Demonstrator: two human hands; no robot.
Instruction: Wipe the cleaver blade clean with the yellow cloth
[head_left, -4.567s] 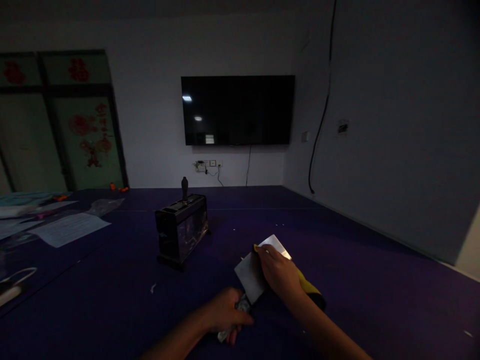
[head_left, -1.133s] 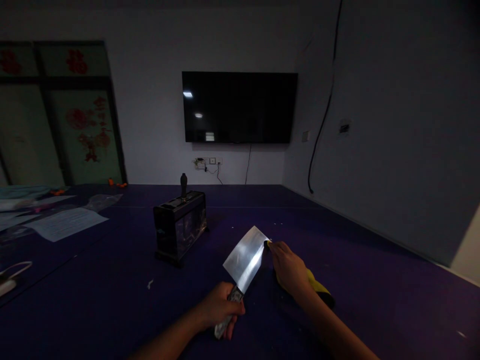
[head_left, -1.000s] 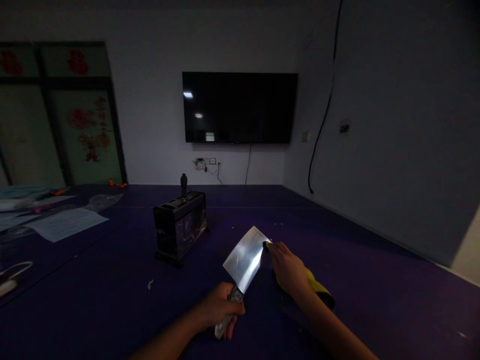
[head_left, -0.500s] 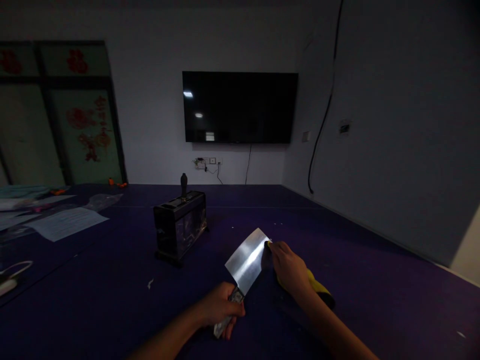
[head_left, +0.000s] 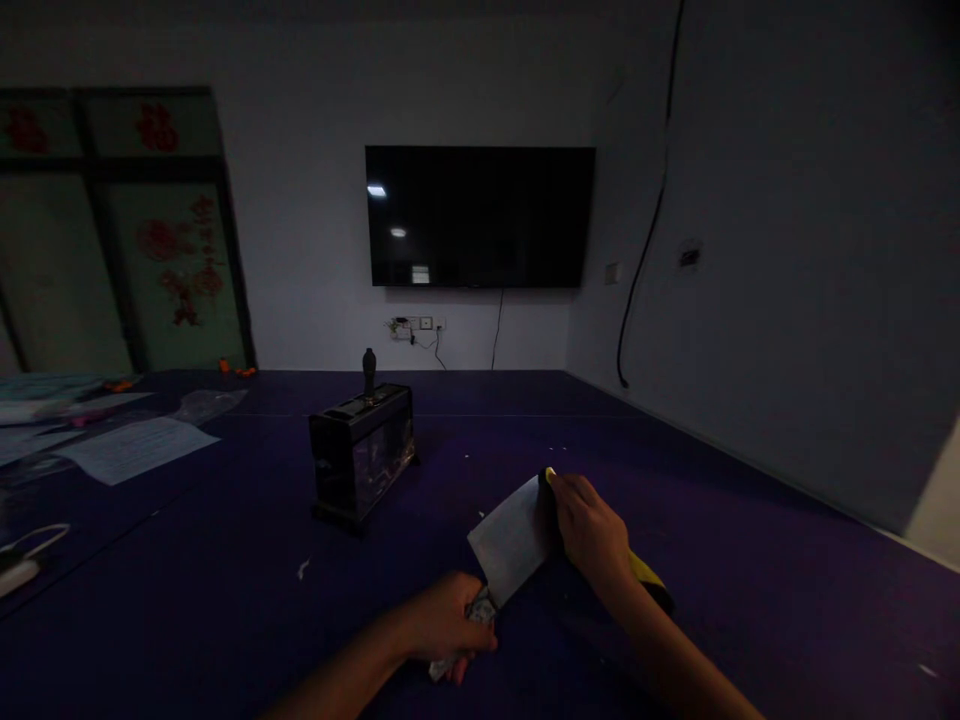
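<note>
Above the purple table (head_left: pixel 225 600), left fingers (head_left: pixel 475 637) clamp a mottled-handled rectangular cleaver (head_left: pixel 510 540), right fingers (head_left: pixel 573 490) pinch yellow-black cloth (head_left: pixel 648 574).

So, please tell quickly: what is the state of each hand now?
Left hand: closed, holding the cleaver by its handle.
Right hand: closed on a yellow-and-black cloth at the cleaver's far end.
</note>
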